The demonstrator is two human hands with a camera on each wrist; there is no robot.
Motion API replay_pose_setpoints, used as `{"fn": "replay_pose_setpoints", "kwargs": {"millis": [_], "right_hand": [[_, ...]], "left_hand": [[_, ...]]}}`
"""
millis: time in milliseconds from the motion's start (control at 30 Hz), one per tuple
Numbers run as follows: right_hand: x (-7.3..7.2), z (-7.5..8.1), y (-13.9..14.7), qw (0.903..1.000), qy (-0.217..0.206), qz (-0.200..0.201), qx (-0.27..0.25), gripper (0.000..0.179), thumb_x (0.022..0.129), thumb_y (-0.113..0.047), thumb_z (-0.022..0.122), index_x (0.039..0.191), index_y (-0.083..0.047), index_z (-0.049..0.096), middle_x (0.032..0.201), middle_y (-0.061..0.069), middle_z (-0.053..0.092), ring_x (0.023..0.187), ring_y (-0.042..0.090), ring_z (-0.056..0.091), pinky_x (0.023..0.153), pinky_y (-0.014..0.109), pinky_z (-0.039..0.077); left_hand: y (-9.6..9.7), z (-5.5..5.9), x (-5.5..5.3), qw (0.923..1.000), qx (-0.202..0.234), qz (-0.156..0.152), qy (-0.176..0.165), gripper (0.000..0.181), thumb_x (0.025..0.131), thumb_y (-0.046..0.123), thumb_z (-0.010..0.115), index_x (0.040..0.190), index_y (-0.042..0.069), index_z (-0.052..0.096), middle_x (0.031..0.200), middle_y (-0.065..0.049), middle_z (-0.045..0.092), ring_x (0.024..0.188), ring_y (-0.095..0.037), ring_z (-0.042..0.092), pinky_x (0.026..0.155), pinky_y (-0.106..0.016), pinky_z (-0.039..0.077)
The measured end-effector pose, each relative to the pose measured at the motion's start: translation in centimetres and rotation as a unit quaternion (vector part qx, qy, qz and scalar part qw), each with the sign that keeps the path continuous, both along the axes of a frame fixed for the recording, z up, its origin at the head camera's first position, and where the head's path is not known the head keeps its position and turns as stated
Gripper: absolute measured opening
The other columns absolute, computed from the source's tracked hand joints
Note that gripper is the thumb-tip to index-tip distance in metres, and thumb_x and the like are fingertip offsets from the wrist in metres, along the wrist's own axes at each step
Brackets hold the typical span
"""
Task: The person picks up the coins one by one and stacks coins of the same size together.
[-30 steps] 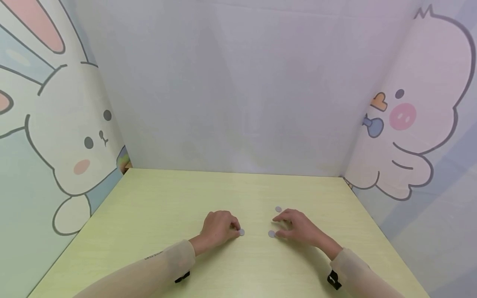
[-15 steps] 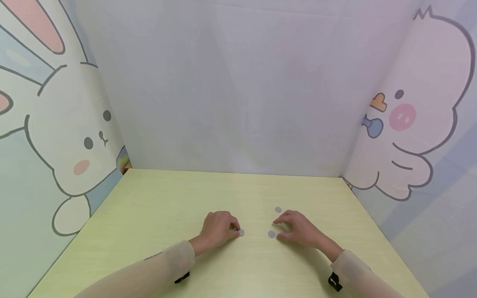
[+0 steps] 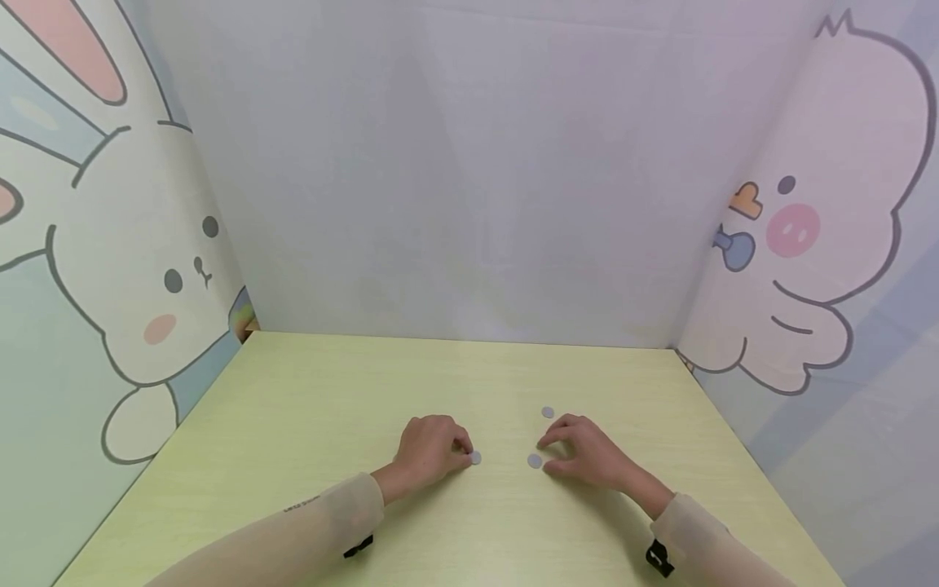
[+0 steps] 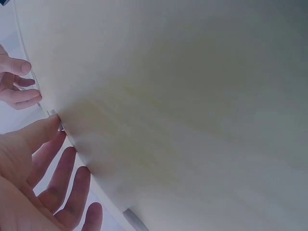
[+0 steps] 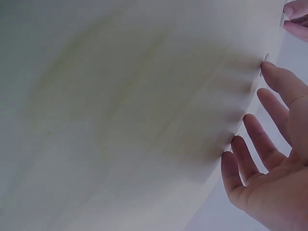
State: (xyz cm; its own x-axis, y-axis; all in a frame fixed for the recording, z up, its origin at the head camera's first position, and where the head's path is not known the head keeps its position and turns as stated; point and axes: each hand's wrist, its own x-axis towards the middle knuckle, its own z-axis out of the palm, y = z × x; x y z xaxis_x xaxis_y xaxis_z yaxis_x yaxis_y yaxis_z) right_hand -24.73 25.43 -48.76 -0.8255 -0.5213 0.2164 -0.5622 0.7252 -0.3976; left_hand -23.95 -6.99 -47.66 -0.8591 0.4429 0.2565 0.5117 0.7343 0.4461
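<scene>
Three small, flat, coin-sized grey discs show on the pale wooden table in the head view. My left hand [image 3: 434,448] has its thumb and index fingertip together at the left edge of one grey disc [image 3: 475,458], pinching it; the other fingers [image 4: 77,197] are spread apart. Across from it, my right hand [image 3: 587,452] lies low over the table with fingers loosely bent and thumb apart. Its thumb tip is right beside the second grey disc [image 3: 535,461]. Farther back, beyond the right index finger, lies the third grey disc [image 3: 548,412].
The pale yellow table [image 3: 330,375] runs back to a plain grey-white cloth [image 3: 469,179]. Cartoon-printed cloths stand at both sides. In the left wrist view, a curved grey edge [image 4: 134,219] shows on the table past the little finger.
My right thumb has drawn slightly away from the disc beside it, and the right index finger has bent a little lower. The left hand and the discs have hardly moved.
</scene>
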Motion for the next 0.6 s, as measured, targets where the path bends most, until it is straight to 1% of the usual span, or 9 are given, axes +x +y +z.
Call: {"fn": "replay_pose_setpoints", "kwargs": {"millis": [300, 600], "right_hand": [[0.4, 0.2, -0.6, 0.9999, 0.000, -0.011, -0.006, 0.019, 0.083, -0.020, 0.092, 0.101, -0.022, 0.084, 0.109, -0.008, 0.068, 0.105, 0.022, 0.061, 0.096, 0.047, 0.049], [0.4, 0.2, -1.2, 0.9998, 0.000, -0.020, -0.006, 0.014, 0.086, -0.021, 0.091, 0.098, -0.024, 0.085, 0.107, -0.010, 0.068, 0.103, 0.019, 0.061, 0.094, 0.046, 0.049]], "left_hand": [[0.0, 0.0, 0.0, 1.0000, 0.001, 0.003, -0.002, 0.011, 0.086, 0.033, 0.091, 0.083, 0.025, 0.085, 0.081, 0.013, 0.073, 0.078, -0.005, 0.062, 0.075, -0.035, 0.047], [0.0, 0.1, 0.1, 1.0000, 0.002, 0.005, -0.004, 0.012, 0.086, 0.033, 0.091, 0.082, 0.024, 0.084, 0.080, 0.013, 0.071, 0.077, -0.005, 0.061, 0.076, -0.036, 0.047]]}}
